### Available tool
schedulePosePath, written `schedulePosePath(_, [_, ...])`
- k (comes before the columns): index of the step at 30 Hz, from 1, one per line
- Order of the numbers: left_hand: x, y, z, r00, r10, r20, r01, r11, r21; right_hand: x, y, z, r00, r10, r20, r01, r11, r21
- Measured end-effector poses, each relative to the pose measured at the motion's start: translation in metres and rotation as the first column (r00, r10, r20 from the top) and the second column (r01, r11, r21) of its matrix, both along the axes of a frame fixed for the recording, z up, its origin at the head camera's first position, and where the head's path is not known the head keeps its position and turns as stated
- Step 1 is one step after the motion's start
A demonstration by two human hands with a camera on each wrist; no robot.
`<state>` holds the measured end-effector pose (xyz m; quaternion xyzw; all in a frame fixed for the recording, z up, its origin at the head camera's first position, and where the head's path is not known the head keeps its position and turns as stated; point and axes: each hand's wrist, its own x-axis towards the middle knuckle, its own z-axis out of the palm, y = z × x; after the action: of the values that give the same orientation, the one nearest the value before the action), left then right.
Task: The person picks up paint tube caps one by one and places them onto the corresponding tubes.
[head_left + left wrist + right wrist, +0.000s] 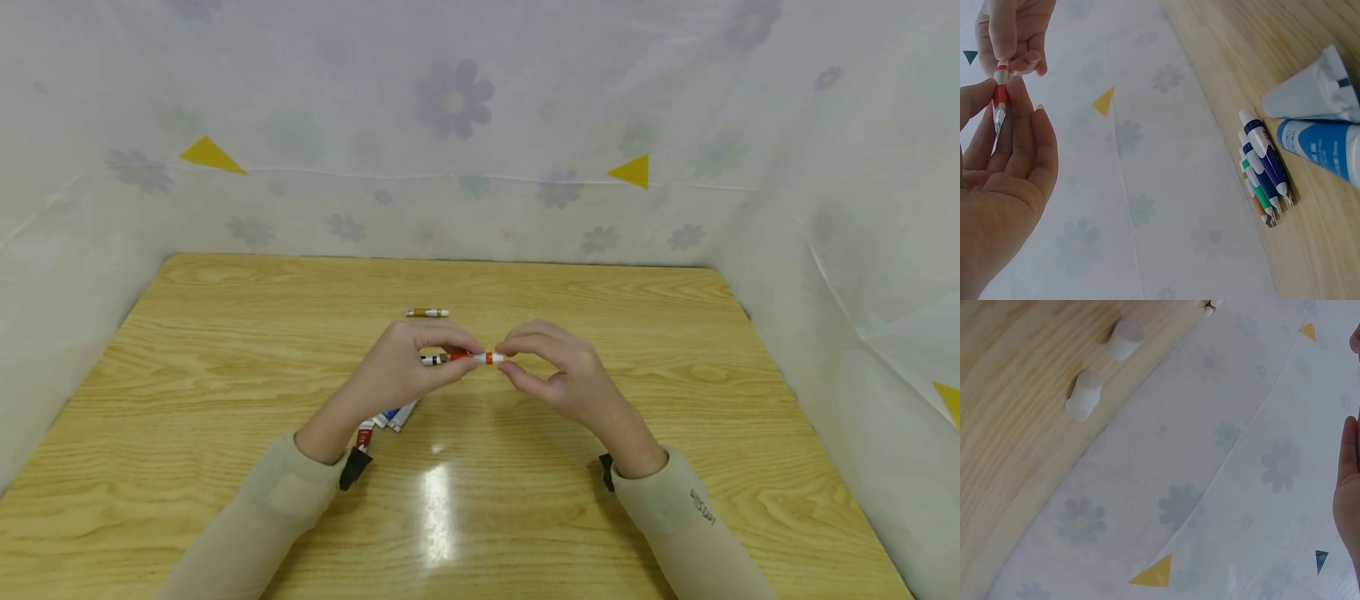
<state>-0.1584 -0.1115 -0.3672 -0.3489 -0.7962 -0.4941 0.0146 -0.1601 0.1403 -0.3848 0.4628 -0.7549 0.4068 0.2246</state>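
Note:
My left hand point(408, 362) pinches a small paint tube point(480, 358) with a red-orange band and crimped silver end, between thumb and fingertips above the table. At the tube's white end, the thumb and fingers of my right hand point(566, 367) close on the tip. The left wrist view shows the left hand point(1007, 169) with the tube upright, its silver tail toward the palm, and the right hand point(1016, 34) at its top. Only an edge of a hand point(1350, 500) enters the right wrist view.
An ochre tube point(427, 313) lies beyond the hands. Tubes in purple point(1263, 150), blue and green lie side by side; larger white point(1316, 87) and blue point(1322, 147) tubes are nearby. White cylindrical pieces point(1125, 339) rest on the table point(600, 517). A patterned sheet point(480, 200) hangs behind.

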Motion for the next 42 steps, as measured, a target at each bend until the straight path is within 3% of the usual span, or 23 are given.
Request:
schedulePosePath(11, [0.0016, 0.0008, 0.0014, 1.000, -0.013, 0.001, 0.013, 1.000, 0.013, -0.0009, 0.0004, -0.0022, 1.000, -0.001, -0.002, 0.001, 1.000, -0.009])
schedulePosePath(20, [0.0023, 0.0011, 0.0025, 0.999, 0.000, -0.042, 0.000, 1.000, 0.014, -0.0012, -0.0009, -0.0013, 1.000, 0.004, -0.022, -0.004, 1.000, -0.015])
schedulePosePath(38, [0.0004, 0.0009, 0.0004, 1.000, -0.001, 0.018, 0.001, 1.000, 0.001, -0.0009, -0.0009, -0.0019, 1.000, -0.007, -0.017, 0.006, 1.000, -0.023])
schedulePosePath(42, [0.0014, 0.0012, 0.0007, 1.000, 0.007, -0.010, -0.007, 1.000, -0.010, -0.0009, -0.0009, -0.0022, 1.000, -0.020, -0.014, 0.020, 1.000, -0.011])
